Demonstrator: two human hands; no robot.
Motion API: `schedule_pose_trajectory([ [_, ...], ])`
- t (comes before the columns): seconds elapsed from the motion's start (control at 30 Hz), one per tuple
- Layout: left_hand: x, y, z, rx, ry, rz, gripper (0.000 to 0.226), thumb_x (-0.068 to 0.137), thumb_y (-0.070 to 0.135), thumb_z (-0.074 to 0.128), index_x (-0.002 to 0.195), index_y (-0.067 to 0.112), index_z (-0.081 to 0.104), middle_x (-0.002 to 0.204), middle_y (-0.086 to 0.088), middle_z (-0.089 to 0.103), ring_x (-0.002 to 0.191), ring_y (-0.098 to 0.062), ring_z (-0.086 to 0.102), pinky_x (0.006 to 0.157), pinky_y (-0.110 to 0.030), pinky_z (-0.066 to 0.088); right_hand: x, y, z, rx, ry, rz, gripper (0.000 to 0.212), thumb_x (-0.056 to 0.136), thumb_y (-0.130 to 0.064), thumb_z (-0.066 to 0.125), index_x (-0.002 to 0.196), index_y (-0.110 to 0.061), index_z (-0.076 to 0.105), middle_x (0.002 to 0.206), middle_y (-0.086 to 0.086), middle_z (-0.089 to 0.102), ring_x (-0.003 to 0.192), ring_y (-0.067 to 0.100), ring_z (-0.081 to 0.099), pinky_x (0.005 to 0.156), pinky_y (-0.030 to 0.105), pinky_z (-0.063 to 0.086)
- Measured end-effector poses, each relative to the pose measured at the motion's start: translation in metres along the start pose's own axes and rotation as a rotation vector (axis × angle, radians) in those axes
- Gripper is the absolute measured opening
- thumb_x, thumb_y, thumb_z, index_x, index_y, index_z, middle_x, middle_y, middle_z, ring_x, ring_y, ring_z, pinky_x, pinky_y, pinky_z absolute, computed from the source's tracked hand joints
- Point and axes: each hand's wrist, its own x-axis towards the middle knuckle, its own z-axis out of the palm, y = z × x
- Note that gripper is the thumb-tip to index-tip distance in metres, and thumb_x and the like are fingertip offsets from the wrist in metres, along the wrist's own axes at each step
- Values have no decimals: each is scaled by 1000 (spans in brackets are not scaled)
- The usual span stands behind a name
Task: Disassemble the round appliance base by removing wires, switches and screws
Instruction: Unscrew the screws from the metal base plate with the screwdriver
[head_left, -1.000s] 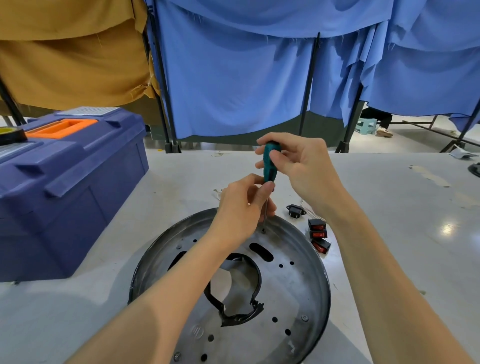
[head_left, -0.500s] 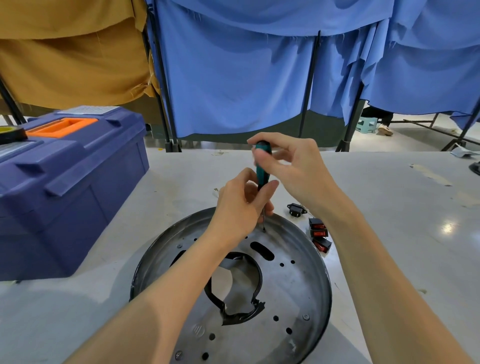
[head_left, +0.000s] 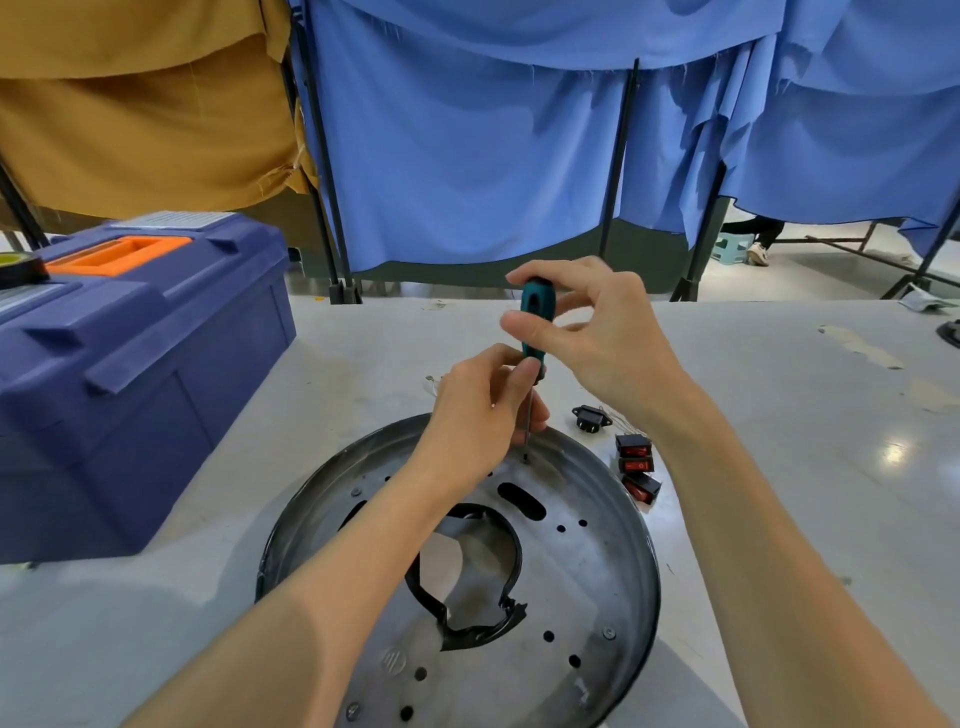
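The round grey metal base lies flat on the table in front of me, with several holes, a few screws and a black ring around its centre cut-out. A teal-handled screwdriver stands upright with its tip in a screw near the base's far rim. My right hand pinches the handle from the right with thumb and fingers. My left hand pinches the thin shaft just below the handle.
Three black rocker switches with red faces and a black socket part lie on the table right of the base. A big blue toolbox with an orange handle stands at the left. Blue and tan curtains hang behind the table.
My right hand's fingers have shifted round the handle between frames, turning the screwdriver. The left hand and the base have stayed in place.
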Motion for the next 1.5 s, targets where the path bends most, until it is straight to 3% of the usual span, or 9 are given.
schedule_pose_trajectory([
  [0.27, -1, 1, 0, -24, 49, 8, 26, 91, 32, 64, 91, 8, 51, 77, -12, 71, 71, -22, 71, 67, -46, 60, -2, -3, -2, 71, -2, -1, 41, 85, 14, 58, 113, -14, 69, 98, -2, 70, 87, 11, 69, 83, 20, 55],
  [0.47, -1, 3, -1, -20, 1, 33, 26, 100, 32, 47, 114, 13, 57, 72, -9, 70, 74, -28, 69, 73, -47, 59, -3, -6, 5, 40, -16, -8, 26, 82, -25, 75, 106, -30, 70, 105, -2, 62, 90, 7, 61, 79, 13, 50],
  [0.63, -1, 3, -3, -52, 47, -3, 31, 89, 38, 62, 92, 9, 50, 70, -11, 72, 67, -27, 71, 73, -49, 59, -3, -8, 5, 54, 16, -14, 39, 85, 5, 65, 116, -17, 70, 98, -6, 69, 87, 7, 65, 85, 17, 53],
  [0.73, -1, 2, -3, -37, 13, 2, 21, 98, 30, 51, 107, 12, 56, 74, -6, 73, 71, -22, 72, 80, -45, 59, -3, -5, 0, 61, -11, -4, 44, 89, 15, 49, 116, -14, 68, 106, 5, 70, 100, 16, 67, 88, 19, 54],
  [0.93, 0, 1, 0, -34, 40, 13, 22, 93, 31, 59, 96, 10, 54, 73, -8, 73, 69, -20, 71, 76, -45, 59, -2, -6, 5, 30, -37, 0, 23, 88, -21, 69, 111, -23, 68, 107, -2, 62, 95, 9, 63, 84, 18, 52],
  [1.03, -1, 0, -2, -37, 48, 18, 26, 90, 36, 62, 88, 12, 51, 70, -8, 72, 66, -21, 71, 75, -44, 59, -2, -7, 7, 0, 23, -6, 32, 84, -12, 72, 113, -24, 70, 104, -2, 64, 92, 8, 59, 83, 19, 51],
  [1.17, 1, -1, 1, 40, 0, 43, 22, 98, 32, 50, 107, 14, 60, 72, -3, 72, 70, -17, 71, 79, -43, 59, -1, -4, -3, 27, 11, 28, 41, 89, 9, 58, 120, -14, 67, 105, 4, 71, 92, 11, 68, 86, 19, 55],
  [1.37, 2, -3, -1, -27, 61, 16, 23, 88, 30, 67, 88, 14, 51, 75, -13, 70, 66, -23, 71, 72, -47, 60, -2, -7, 7, 1, -54, -3, 29, 85, -26, 72, 112, -32, 67, 107, -5, 60, 92, 3, 59, 82, 9, 46],
  [1.5, 0, 0, -2, -29, 42, 42, 22, 92, 34, 59, 98, 13, 54, 74, -11, 71, 67, -25, 71, 73, -47, 60, -2, -7, 6, -2, 11, -3, 41, 84, -4, 69, 120, -24, 68, 101, -4, 67, 87, 9, 63, 83, 17, 52],
])
